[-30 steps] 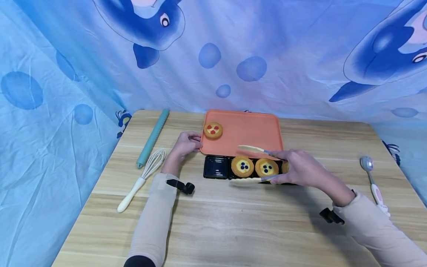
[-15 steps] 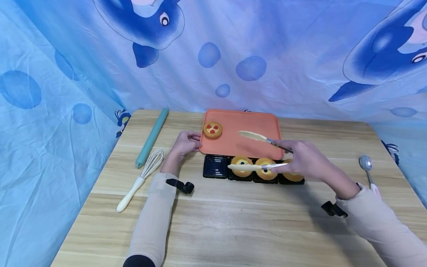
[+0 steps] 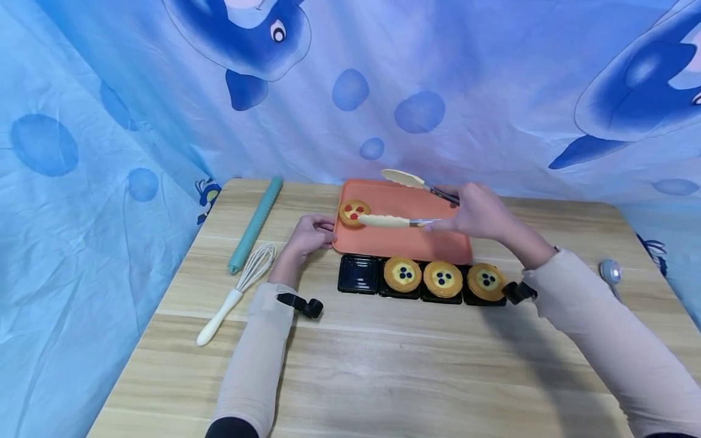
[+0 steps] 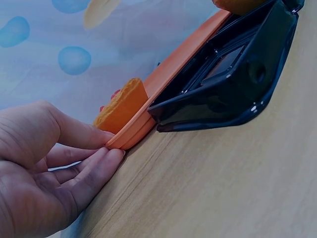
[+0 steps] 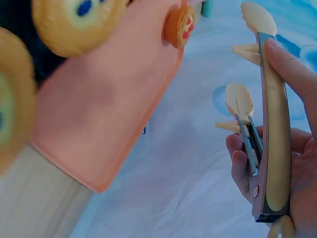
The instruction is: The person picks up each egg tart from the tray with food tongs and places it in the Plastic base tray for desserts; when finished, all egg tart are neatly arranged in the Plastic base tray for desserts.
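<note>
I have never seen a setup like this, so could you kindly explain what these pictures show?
Of course. There is no machine here: a person works bare-handed. The wide picture comes from a camera worn on the head, looking forward and down; the other two come from cameras on the wrists, each watching its own hand's work.

On the table lie a rolling pin, a whisk, a spoon at the far right and an orange tray bearing a red-topped tart. In front of the tray is a row of four black compartments; three hold blue-dotted tarts.

The left hand pinches the tray's edge. The right hand holds tongs above the tray, tips apart.
</note>
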Demonstrator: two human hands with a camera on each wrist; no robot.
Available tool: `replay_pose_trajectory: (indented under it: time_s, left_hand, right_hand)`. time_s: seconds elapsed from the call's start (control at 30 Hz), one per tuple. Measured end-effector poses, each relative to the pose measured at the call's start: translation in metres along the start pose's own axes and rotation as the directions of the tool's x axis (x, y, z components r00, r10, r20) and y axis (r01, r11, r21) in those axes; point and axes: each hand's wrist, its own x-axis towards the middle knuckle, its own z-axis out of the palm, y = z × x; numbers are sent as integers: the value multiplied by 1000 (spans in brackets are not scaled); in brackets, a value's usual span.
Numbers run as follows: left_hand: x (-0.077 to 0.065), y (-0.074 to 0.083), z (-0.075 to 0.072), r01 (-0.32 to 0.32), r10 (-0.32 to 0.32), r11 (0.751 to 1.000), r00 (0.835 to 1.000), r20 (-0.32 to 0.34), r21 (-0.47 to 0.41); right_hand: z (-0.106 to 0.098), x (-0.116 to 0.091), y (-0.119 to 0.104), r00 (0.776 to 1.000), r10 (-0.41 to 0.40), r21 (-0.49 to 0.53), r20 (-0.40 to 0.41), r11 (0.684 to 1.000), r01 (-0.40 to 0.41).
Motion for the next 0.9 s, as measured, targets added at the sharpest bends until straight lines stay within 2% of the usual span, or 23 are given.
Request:
replay_pose_trajectory:
  time_s: [0.13, 0.3, 0.5, 0.77, 0.9]
  left_hand:
    - [1, 2, -1, 6, -6, 1000, 1000, -5, -1]
    - [5, 2, 0, -16, 16, 1000, 1000, -2, -1]
    - [1, 1, 2, 7, -7, 1000, 1000, -10, -1]
    - [1, -2, 2, -11, 11, 999, 1000, -19, -37]
    - [3, -3, 2, -11, 10, 1000, 1000, -25, -28]
  right_hand:
    - [4, 26, 0, 1000, 8, 12, 16, 1000, -8]
    - [25, 46, 0, 996, 56, -9, 64, 998, -56]
    - [51, 54, -2, 981, 94, -59, 173, 995, -85]
    - [61, 58, -6, 984, 76, -49, 160, 996, -69]
    - [66, 59, -6, 987, 56, -60, 152, 997, -47]
